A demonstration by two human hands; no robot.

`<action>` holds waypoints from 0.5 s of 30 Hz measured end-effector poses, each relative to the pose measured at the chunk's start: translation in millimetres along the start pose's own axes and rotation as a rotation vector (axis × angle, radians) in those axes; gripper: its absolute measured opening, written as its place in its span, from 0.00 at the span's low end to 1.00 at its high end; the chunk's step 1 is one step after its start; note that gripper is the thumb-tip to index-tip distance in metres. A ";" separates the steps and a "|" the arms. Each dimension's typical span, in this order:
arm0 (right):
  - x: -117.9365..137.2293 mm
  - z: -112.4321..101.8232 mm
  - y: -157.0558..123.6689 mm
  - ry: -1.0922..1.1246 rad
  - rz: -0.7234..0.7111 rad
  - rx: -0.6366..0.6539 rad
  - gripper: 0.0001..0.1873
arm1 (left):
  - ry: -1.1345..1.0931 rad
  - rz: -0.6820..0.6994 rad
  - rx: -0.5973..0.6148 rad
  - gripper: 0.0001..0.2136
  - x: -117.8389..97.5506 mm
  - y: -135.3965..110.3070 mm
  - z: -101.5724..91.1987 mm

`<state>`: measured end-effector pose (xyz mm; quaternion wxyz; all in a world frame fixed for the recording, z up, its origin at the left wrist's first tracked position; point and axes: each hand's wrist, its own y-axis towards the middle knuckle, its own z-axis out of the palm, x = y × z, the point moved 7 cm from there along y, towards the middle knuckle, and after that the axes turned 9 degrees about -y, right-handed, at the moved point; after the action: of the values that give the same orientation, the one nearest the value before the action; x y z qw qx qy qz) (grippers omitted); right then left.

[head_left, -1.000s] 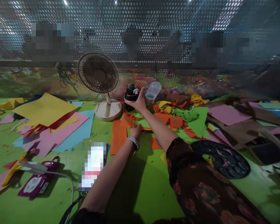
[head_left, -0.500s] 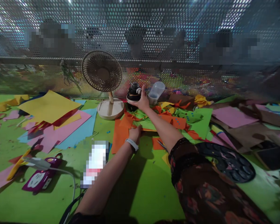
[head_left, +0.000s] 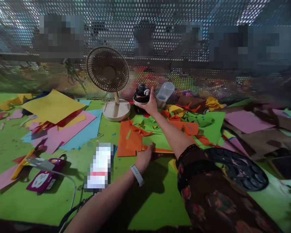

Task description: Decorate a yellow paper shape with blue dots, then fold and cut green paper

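My right hand (head_left: pixel 150 105) reaches to the back of the table and is wrapped round a black bottle (head_left: pixel 142 90) with a domed lid and a white clip. The bottle stands upright, its lower part partly behind my fingers. My left hand (head_left: pixel 145 158), with a pale band on the wrist, pinches the near edge of a green paper sheet (head_left: pixel 157 141) with an orange edge. Orange paper (head_left: pixel 126 139) lies just left of that sheet. Crumpled green and orange scraps (head_left: pixel 145 124) rest on top, between my two hands.
A desk fan (head_left: pixel 116 110) stands left of the bottle, a clear plastic cup (head_left: pixel 165 92) right of it. A phone (head_left: pixel 100 166), purple power bank (head_left: pixel 46 174) and yellow-handled cutter (head_left: pixel 23 163) lie left. A black palette (head_left: pixel 242 168) sits right. Perforated metal mesh (head_left: pixel 184 77) rises behind.
My left hand has come nearer to me and slightly right, bringing the green sheet's edge over a small orange piece. My right hand keeps its place at the bottle.
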<state>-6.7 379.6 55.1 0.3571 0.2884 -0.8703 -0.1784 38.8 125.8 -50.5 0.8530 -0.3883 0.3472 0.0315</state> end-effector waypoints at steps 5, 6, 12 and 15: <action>6.6 -0.4 -8.5 -0.041 0.061 0.010 0.68 | 0.002 -0.105 0.070 0.08 -0.9 -5.1 0.5; 8.6 -4.1 -13.0 -0.057 0.098 0.002 0.66 | 0.016 -0.130 0.097 0.09 -0.5 -8.2 1.5; 26.8 -35.7 -60.2 0.133 0.247 -0.017 0.49 | 0.180 -0.223 0.287 0.07 7.1 -42.5 6.4; 31.6 -31.6 -89.0 0.473 0.410 0.137 0.39 | 0.247 -0.225 0.355 0.08 13.9 -54.1 6.0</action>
<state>31.3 287.9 47.0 0.5576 0.1641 -0.8132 0.0284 70.3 89.2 -21.7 0.8572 -0.2695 0.4033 -0.1731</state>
